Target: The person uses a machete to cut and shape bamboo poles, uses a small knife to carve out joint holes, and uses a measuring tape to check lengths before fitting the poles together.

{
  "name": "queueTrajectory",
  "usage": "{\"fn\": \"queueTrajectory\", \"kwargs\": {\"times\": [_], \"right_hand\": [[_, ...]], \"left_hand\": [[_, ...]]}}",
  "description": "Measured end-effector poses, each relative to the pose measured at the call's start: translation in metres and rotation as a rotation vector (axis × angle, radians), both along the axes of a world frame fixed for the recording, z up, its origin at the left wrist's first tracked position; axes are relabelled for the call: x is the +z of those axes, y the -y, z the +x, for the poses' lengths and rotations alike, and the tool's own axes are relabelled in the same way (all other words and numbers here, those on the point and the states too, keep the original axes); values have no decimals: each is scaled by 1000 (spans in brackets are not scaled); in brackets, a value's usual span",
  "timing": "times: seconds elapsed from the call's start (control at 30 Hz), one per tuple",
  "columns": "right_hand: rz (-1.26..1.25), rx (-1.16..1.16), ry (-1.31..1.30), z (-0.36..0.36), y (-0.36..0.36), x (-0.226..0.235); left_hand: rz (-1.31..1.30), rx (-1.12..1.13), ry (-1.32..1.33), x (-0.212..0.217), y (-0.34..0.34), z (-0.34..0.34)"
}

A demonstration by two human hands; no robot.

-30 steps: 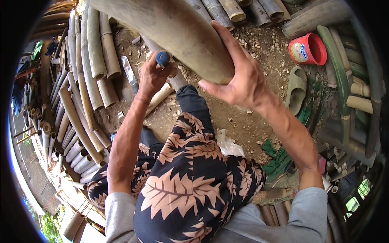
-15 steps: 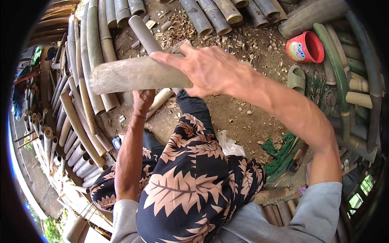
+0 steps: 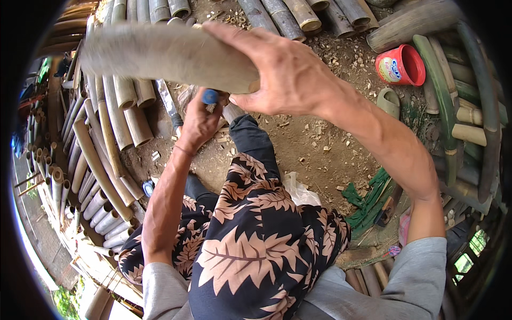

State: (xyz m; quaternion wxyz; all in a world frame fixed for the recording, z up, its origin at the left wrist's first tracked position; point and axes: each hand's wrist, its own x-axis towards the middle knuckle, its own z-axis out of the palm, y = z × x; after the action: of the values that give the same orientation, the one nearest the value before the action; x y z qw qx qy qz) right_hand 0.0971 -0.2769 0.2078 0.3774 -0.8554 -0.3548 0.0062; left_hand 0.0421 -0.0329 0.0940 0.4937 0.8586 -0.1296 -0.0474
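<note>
Sitting on the ground among cut bamboo, the person works with both hands raised in front of the knees.

Stacked culms: many bamboo poles (image 3: pixel 106 154) lie side by side along the left edge and more run across the top; too many to count.

Held section: one thick, pale bamboo piece (image 3: pixel 160 53), blurred, with its long axis running nearly level from left to right, a little lower at the right end.

Left hand: the left hand (image 3: pixel 200 120) is closed in a fist round one tool with a blue handle end (image 3: pixel 210 96); what the working end looks like cannot be told.

Key relation: the bamboo piece lies just above the left hand, its right end over the blue handle end. That fist is the nearer one to the cut end, and whether the tool touches it cannot be told.

Right hand: the right hand (image 3: pixel 282 74) grips the right end of the bamboo piece, fingers wrapped over the top and thumb underneath.

Lap: leaf-patterned trousers (image 3: pixel 256 250) cover the bent legs below both forearms.

Ground: wood chips (image 3: pixel 314 133) are scattered over the dirt right of the knee.

Far right: one red plastic cup (image 3: pixel 401 65) lies on its side, with one green sandal (image 3: pixel 388 101) just below it.
</note>
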Motion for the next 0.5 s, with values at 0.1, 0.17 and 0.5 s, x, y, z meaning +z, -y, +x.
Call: {"fn": "queueTrajectory", "kwargs": {"times": [0.1,0.17,0.5], "right_hand": [[325,-39,151,1,0,3],[334,-78,117,4,9,4],[340,-197,-148,-18,62,-4]], "left_hand": [[254,-279,426,13,28,9],[118,-305,109,17,33,43],[250,-26,233,44,43,36]]}}
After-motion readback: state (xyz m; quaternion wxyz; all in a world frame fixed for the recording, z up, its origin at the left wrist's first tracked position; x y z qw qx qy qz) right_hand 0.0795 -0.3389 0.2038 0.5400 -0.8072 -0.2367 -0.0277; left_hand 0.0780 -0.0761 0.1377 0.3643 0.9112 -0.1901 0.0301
